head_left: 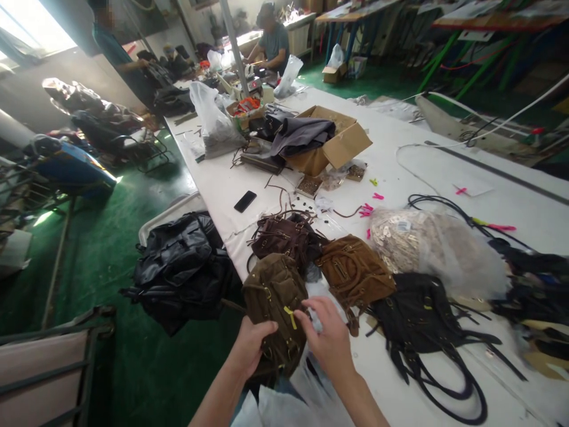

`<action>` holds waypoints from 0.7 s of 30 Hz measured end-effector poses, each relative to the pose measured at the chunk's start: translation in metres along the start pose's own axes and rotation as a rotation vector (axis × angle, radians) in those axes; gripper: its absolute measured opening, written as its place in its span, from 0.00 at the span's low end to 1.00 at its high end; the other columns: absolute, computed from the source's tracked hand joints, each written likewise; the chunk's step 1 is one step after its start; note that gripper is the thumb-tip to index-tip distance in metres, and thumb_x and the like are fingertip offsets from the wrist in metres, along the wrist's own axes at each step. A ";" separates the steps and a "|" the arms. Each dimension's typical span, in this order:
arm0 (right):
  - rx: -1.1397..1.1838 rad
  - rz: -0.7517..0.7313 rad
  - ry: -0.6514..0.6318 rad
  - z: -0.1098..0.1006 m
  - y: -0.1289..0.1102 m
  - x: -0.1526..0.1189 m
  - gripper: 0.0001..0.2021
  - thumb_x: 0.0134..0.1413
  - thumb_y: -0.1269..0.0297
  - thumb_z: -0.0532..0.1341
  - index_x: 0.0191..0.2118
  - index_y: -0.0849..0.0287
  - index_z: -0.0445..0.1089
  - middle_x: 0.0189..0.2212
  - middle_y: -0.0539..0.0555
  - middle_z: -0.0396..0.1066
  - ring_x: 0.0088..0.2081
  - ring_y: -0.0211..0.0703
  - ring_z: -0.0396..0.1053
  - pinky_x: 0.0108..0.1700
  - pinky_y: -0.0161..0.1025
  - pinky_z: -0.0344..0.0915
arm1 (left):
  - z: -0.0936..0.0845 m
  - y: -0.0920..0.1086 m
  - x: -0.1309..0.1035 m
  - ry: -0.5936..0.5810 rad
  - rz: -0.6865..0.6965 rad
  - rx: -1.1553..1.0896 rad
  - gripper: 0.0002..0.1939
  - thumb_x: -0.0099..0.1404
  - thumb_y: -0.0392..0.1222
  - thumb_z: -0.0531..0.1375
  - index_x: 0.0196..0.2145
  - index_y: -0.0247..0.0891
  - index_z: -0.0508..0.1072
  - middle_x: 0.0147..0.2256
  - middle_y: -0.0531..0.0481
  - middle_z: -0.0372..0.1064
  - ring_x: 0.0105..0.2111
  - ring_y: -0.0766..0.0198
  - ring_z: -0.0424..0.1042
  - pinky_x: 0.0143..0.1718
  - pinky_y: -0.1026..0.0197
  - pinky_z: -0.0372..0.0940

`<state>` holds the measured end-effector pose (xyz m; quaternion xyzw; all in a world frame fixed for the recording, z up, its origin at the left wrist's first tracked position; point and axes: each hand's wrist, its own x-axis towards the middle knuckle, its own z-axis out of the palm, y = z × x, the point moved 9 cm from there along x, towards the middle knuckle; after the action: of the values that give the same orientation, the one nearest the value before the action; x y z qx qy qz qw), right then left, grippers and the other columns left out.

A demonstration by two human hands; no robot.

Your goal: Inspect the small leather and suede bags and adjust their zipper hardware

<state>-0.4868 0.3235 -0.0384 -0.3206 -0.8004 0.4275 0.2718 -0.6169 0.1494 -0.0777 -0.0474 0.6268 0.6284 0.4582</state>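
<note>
bare left hand point(252, 343), bare right hand point(328, 337), uncovered slim forearms point(219, 388)

Two bare hands point(329, 341), three brownish handbags point(274, 290) (one nearly olive), one black phone point(245, 201)

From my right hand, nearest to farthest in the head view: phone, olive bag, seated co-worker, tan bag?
1. Olive bag: right at the right hand, on its left.
2. Tan bag: just beyond, slightly right.
3. Phone: farther up the table, left.
4. Seated co-worker: far end, left.
</note>
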 end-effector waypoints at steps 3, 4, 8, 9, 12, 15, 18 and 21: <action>0.088 -0.015 -0.191 0.028 -0.022 -0.004 0.06 0.73 0.60 0.60 0.46 0.53 0.74 0.44 0.56 0.75 0.47 0.49 0.75 0.50 0.46 0.73 | 0.007 0.003 -0.003 0.001 0.039 -0.001 0.18 0.55 0.34 0.69 0.45 0.29 0.82 0.43 0.37 0.84 0.41 0.47 0.82 0.44 0.52 0.77; 0.106 -0.014 -0.201 0.031 -0.024 -0.003 0.07 0.74 0.61 0.59 0.44 0.53 0.74 0.43 0.56 0.75 0.46 0.48 0.75 0.49 0.45 0.73 | 0.008 0.005 -0.005 0.016 0.047 -0.016 0.19 0.54 0.34 0.69 0.45 0.29 0.82 0.43 0.37 0.83 0.41 0.47 0.82 0.44 0.52 0.76; 0.162 -0.036 -0.235 0.033 -0.027 0.005 0.08 0.74 0.63 0.59 0.42 0.54 0.74 0.42 0.55 0.75 0.45 0.46 0.75 0.49 0.43 0.72 | 0.005 0.009 -0.013 0.049 0.057 -0.044 0.21 0.53 0.35 0.69 0.46 0.29 0.82 0.42 0.38 0.83 0.43 0.45 0.82 0.49 0.48 0.76; 0.145 -0.059 -0.257 0.033 -0.028 0.006 0.08 0.75 0.63 0.58 0.42 0.54 0.74 0.42 0.54 0.75 0.44 0.45 0.74 0.48 0.43 0.72 | 0.004 0.009 -0.015 0.049 0.061 -0.040 0.21 0.54 0.35 0.69 0.47 0.29 0.82 0.43 0.37 0.83 0.43 0.45 0.82 0.50 0.48 0.76; -0.029 -0.155 -0.315 0.035 -0.037 0.005 0.09 0.76 0.66 0.54 0.43 0.55 0.70 0.42 0.55 0.74 0.44 0.46 0.73 0.44 0.43 0.71 | 0.003 0.009 -0.018 0.055 0.079 -0.027 0.23 0.53 0.35 0.69 0.48 0.30 0.82 0.45 0.36 0.83 0.45 0.44 0.81 0.50 0.47 0.76; -0.228 -0.230 -0.328 0.039 -0.043 0.002 0.08 0.74 0.67 0.54 0.42 0.56 0.69 0.41 0.56 0.73 0.43 0.47 0.73 0.41 0.43 0.70 | 0.006 0.010 -0.020 0.037 0.096 -0.009 0.24 0.53 0.34 0.69 0.50 0.31 0.82 0.46 0.37 0.83 0.46 0.44 0.81 0.48 0.49 0.76; -0.283 -0.266 -0.306 0.039 -0.047 0.000 0.06 0.73 0.68 0.56 0.42 0.56 0.70 0.39 0.55 0.74 0.41 0.46 0.74 0.39 0.42 0.69 | 0.007 0.008 -0.021 0.033 0.099 0.025 0.24 0.54 0.34 0.70 0.50 0.32 0.82 0.43 0.40 0.83 0.44 0.47 0.80 0.46 0.52 0.75; -0.259 -0.319 -0.306 0.037 -0.055 -0.002 0.08 0.74 0.68 0.55 0.45 0.56 0.72 0.41 0.55 0.77 0.40 0.45 0.76 0.39 0.42 0.70 | 0.002 0.007 -0.022 0.063 0.110 0.042 0.21 0.54 0.35 0.70 0.47 0.32 0.82 0.41 0.41 0.83 0.42 0.48 0.80 0.44 0.53 0.74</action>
<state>-0.5274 0.2799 -0.0095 -0.1541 -0.9208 0.3165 0.1681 -0.6075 0.1411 -0.0586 -0.0231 0.6554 0.6376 0.4042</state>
